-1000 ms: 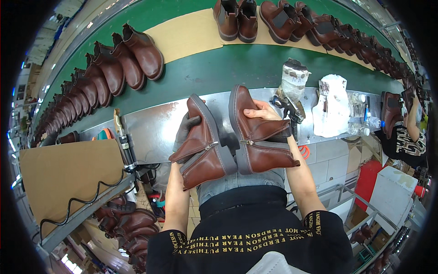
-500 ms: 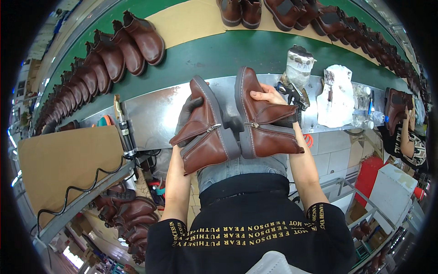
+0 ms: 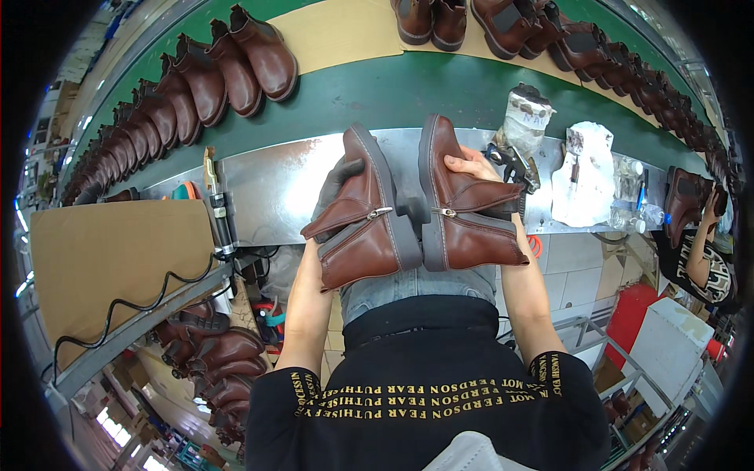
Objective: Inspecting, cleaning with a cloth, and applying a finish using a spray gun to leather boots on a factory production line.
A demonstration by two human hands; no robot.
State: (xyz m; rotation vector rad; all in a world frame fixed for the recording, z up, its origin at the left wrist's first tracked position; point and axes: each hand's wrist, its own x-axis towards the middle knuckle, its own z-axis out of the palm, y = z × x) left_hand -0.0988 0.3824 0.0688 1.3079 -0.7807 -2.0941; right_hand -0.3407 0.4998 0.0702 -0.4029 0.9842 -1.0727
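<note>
I hold a pair of brown leather ankle boots over the bench edge, side by side with soles facing each other and toes pointing away. My left hand point(image 3: 336, 185), in a dark glove, wraps around the left boot point(image 3: 363, 250) from its outer side. Bare-fingered, my right hand point(image 3: 473, 163) grips the right boot point(image 3: 475, 248), thumb on the upper near the toe. Both boots have side zips pulled down, with the shaft flaps folded open. Their dark heels touch or nearly touch. Most of the fingers are hidden behind the leather.
Rows of brown boots point(image 3: 265, 59) line the green bench point(image 3: 369, 90). A metal ledge point(image 3: 259, 184) runs along its near side, with a wrapped jar point(image 3: 528, 118), a stained white cloth point(image 3: 583, 177) and bottles point(image 3: 628, 173). Cardboard point(image 3: 118, 267) stands at left. Another person's arm point(image 3: 699, 255) holds a boot at right.
The view has shifted slightly, so the bench items sit further right. Both boots have tilted a little and their heels have come closer together. My grip on each stays the same.
</note>
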